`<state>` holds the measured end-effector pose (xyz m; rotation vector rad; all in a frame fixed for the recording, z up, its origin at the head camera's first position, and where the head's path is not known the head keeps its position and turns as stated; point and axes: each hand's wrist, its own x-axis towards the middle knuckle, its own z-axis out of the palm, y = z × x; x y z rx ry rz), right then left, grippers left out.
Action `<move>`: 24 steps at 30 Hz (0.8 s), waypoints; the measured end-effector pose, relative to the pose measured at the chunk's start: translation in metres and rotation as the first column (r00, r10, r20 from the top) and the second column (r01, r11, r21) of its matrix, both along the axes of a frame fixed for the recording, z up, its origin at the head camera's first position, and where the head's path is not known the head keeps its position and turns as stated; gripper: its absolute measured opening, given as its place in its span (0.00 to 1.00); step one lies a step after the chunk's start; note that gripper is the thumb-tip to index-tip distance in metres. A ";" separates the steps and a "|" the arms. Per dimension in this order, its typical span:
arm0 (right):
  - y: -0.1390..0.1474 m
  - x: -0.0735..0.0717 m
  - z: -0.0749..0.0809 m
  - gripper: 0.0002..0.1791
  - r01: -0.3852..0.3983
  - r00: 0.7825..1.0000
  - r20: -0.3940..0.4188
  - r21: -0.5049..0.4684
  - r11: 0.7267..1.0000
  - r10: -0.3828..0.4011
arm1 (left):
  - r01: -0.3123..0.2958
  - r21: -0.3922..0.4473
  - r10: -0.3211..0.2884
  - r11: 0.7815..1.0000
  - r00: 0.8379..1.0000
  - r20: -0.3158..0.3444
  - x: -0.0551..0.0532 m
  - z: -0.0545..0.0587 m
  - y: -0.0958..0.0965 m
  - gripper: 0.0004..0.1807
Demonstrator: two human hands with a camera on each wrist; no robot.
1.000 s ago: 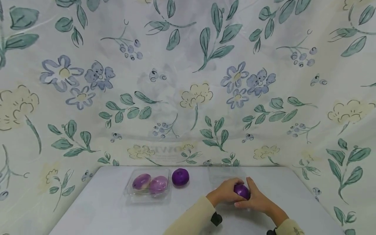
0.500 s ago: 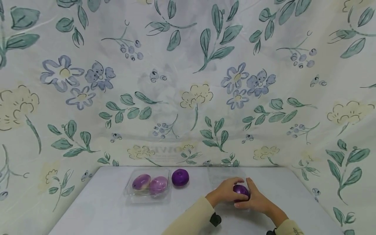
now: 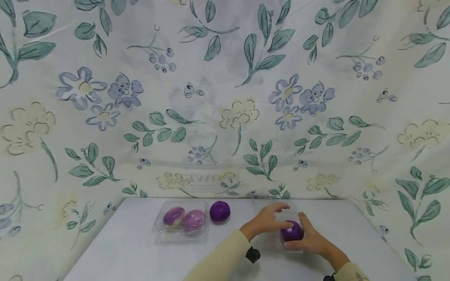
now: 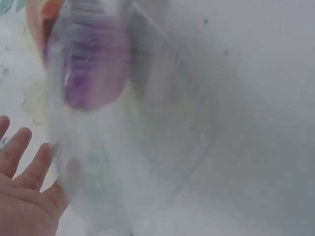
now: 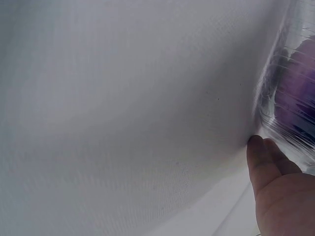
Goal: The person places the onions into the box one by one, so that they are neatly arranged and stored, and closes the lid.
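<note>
While the right hand [image 3: 311,239] sits at the side of a clear box [image 4: 147,167], its index finger and thumb stand wide apart; the right wrist view shows straight fingers with tips against the edge of the box. The purple vegetable [image 3: 291,232] is located inside this box. The left hand [image 3: 266,222] is positioned on the opposite side with fingers spread wide. Its thumb overlaps the vegetable in the head view; contact cannot be told. All items are on a white worktop [image 3: 130,255]. A second clear box [image 3: 181,237], well apart, contains two paler purple vegetables [image 3: 193,221]. One dark purple vegetable [image 3: 219,212] lies between the boxes, just beside the second. A floral cloth [image 3: 211,156] backs the worktop.
</note>
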<state>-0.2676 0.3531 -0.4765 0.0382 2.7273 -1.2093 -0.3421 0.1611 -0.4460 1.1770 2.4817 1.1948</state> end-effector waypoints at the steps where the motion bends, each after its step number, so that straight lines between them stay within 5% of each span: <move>1: 0.000 0.000 0.001 0.74 -0.001 1.000 0.002 0.005 1.000 0.001 | -0.001 0.004 0.001 1.000 1.000 -0.001 -0.001 0.002 -0.002 0.32; 18: -0.003 0.004 0.002 0.74 0.016 1.000 0.020 -0.004 1.000 -0.016 | -0.046 0.001 0.046 0.999 0.999 -0.007 -0.031 0.031 -0.047 0.34; 24: -0.001 -0.001 0.000 0.75 0.024 0.999 0.032 0.001 1.000 -0.024 | -0.068 0.009 0.068 0.998 0.998 0.016 -0.046 0.034 -0.068 0.36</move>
